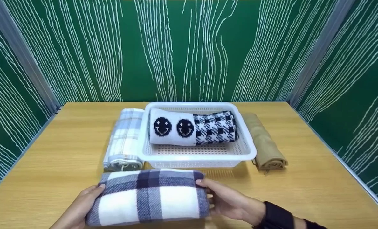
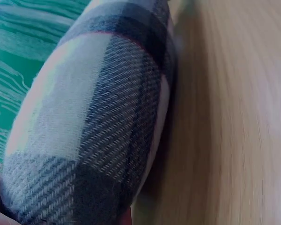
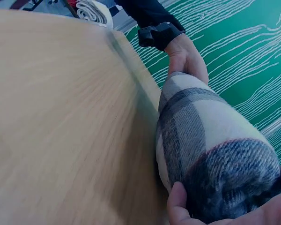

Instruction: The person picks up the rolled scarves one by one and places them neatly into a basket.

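Both hands hold a rolled plaid scarf (image 1: 147,197) in grey, white and dark purple, lengthwise across the front of the table. My left hand (image 1: 79,206) grips its left end, thumb on top and the fingers hidden beneath. At the other end my right hand (image 1: 235,203) has its thumb on the upper face and its fingers curled round the end. The right wrist view shows the coiled end of the plaid scarf (image 3: 234,183) between thumb and fingers. Just beyond the roll stands a white plastic basket (image 1: 198,157), with a black-and-white patterned scarf (image 1: 173,127) rolled up inside.
Left of the basket lies a pale blue and white checked roll (image 1: 123,136), close against its side. A tan cloth roll (image 1: 266,141) lies along the right side. Green panels (image 1: 204,51) with white lines enclose the back and sides of the wooden table (image 1: 316,184).
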Action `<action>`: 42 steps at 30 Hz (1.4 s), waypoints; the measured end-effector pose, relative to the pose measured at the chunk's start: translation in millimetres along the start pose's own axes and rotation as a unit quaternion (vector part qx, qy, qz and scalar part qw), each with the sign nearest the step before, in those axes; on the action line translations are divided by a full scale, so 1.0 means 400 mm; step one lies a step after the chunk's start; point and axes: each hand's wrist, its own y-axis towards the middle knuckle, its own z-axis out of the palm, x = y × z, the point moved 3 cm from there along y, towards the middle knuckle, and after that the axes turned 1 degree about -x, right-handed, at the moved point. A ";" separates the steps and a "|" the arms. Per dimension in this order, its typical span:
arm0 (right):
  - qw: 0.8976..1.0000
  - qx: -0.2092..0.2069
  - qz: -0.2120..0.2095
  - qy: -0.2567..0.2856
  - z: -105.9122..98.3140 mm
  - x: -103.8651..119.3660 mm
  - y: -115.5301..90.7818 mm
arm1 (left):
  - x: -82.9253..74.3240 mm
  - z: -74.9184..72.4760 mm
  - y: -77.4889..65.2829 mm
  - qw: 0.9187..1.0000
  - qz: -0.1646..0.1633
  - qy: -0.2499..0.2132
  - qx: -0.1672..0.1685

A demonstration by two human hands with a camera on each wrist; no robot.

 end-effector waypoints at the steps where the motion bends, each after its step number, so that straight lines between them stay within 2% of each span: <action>1: 1.000 0.004 -0.002 0.000 -0.002 0.005 -0.012 | -0.004 0.004 -0.008 1.000 0.003 -0.007 0.001; 6: 1.000 0.022 -0.018 -0.010 -0.014 0.049 -0.083 | -0.049 0.023 -0.055 0.999 0.018 -0.030 0.007; 10: 0.998 0.045 -0.039 -0.027 -0.030 0.097 -0.131 | -0.105 0.038 -0.090 0.999 0.013 -0.038 0.030; 13: 0.996 0.061 -0.059 -0.041 -0.044 0.141 -0.157 | -0.157 0.050 -0.104 0.998 0.022 -0.047 0.044; 19: 0.991 0.052 -0.108 -0.063 -0.064 0.248 -0.186 | -0.273 0.082 -0.093 0.991 0.100 -0.066 0.053; 25: 0.990 0.015 -0.125 -0.058 -0.113 0.338 -0.176 | -0.388 0.140 -0.057 0.984 0.143 -0.099 0.046; 29: 0.990 -0.018 -0.134 -0.035 -0.152 0.365 -0.144 | -0.426 0.171 -0.007 0.980 0.157 -0.114 0.042; 33: 0.990 -0.067 -0.126 -0.008 -0.184 0.372 -0.108 | -0.433 0.189 0.059 0.980 0.153 -0.121 0.037; 38: 0.989 -0.084 -0.125 -0.014 -0.214 0.372 -0.060 | -0.418 0.209 0.132 0.979 0.144 -0.138 0.032; 42: 0.987 -0.097 -0.126 -0.013 -0.236 0.366 -0.027 | -0.402 0.228 0.172 0.982 0.132 -0.134 0.013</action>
